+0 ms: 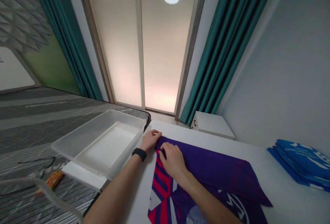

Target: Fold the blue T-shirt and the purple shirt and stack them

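A purple printed cloth [219, 165] with red and white shapes along its left side lies on the white table, its far part folded over in a plain purple band. At its far left corner my left hand [151, 140], with a black band on the wrist, has thumb and fingers closed on the edge. Just to the right, my right hand [172, 159] rests on the cloth with bent fingers, the thumb apart from them. My right forearm covers part of the print.
An open translucent plastic bin [77, 134] stands left of the table [136, 186], beside a grey striped bed [31, 124]. Folded blue cloths [304, 164] are stacked at the table's right. Beyond are a low white cabinet [211, 124], teal curtains [221, 52] and frosted sliding doors [162, 55].
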Tool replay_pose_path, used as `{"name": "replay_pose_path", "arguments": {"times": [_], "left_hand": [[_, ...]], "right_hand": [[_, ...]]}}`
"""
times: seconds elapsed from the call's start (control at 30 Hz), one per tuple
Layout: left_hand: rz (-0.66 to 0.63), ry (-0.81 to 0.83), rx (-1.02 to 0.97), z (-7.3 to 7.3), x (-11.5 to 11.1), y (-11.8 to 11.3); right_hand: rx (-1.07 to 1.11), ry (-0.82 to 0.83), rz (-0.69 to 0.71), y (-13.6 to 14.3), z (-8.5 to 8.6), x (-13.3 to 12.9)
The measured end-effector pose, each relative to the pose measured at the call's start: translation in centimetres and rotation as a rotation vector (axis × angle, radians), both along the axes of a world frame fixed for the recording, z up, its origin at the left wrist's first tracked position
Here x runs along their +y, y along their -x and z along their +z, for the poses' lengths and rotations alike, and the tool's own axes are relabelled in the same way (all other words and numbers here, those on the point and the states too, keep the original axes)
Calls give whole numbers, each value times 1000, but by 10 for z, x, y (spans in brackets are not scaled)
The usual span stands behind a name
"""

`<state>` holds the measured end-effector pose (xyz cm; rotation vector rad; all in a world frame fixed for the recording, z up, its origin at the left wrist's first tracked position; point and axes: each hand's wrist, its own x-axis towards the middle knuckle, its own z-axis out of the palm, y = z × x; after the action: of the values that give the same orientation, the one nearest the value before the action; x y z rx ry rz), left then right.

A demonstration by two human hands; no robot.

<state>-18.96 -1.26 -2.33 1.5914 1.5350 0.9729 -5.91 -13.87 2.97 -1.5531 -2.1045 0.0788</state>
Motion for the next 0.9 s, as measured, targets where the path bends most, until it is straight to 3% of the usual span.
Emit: {"name": "replay_pose_path", "arguments": {"times": [0.23,0.4,0.6,0.77,0.9], "left_hand": [[-31,-35,-16,-8,6,3],[-54,-74,-38,-10,6,4],[-89,-140,-49,-9,4,5],[-92,-178,-24,-10,4,5],[-88,-198,30,-12,7,3]], "right_hand": [[-197,-71,94,12,-35,-8],[-291,-137,153,15,-48,-10],[-201,-44,207,11,-39,-14],[-11,50,93,-8,-24,-2],[-88,125,73,-20,-29,4]]}}
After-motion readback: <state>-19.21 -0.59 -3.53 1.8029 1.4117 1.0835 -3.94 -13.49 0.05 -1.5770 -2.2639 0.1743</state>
